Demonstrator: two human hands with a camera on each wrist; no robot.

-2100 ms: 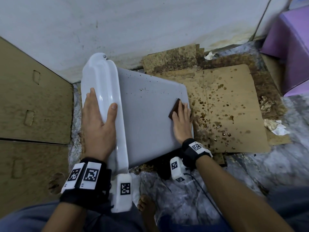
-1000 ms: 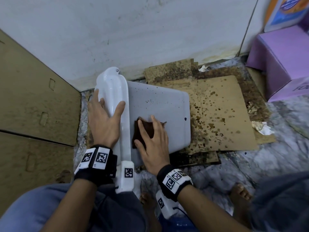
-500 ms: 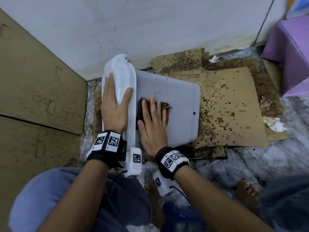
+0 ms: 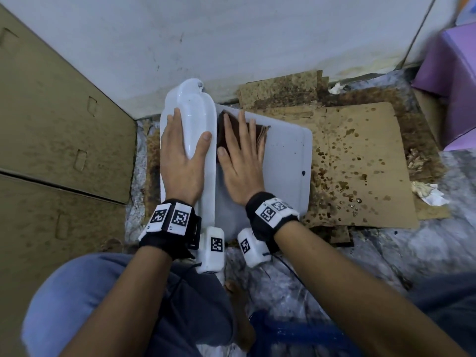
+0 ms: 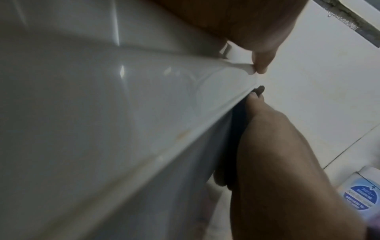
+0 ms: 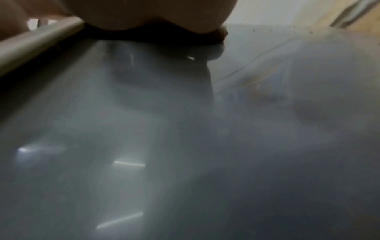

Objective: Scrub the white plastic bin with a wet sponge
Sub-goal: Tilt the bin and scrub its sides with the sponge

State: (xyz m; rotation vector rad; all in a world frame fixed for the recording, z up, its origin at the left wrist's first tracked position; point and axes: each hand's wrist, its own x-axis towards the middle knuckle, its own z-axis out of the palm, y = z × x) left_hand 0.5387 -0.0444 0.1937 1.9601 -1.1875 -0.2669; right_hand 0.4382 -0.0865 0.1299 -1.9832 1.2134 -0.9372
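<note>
The white plastic bin (image 4: 280, 161) lies on its side on the floor against the wall (image 4: 231, 34), its flat side up and its rim toward my left. On that side I see the dark brown sponge (image 4: 231, 130) at the far end, just beside the rim — my right hand (image 4: 242, 163) presses it flat with straight, spread fingers. My left hand (image 4: 183, 155) lies open over the rounded rim, thumb on the inner edge. Wet, brown-spotted cardboard (image 4: 360, 163) lies under and to the right of the bin — a purple box (image 4: 453, 81) stands beyond it.
</note>
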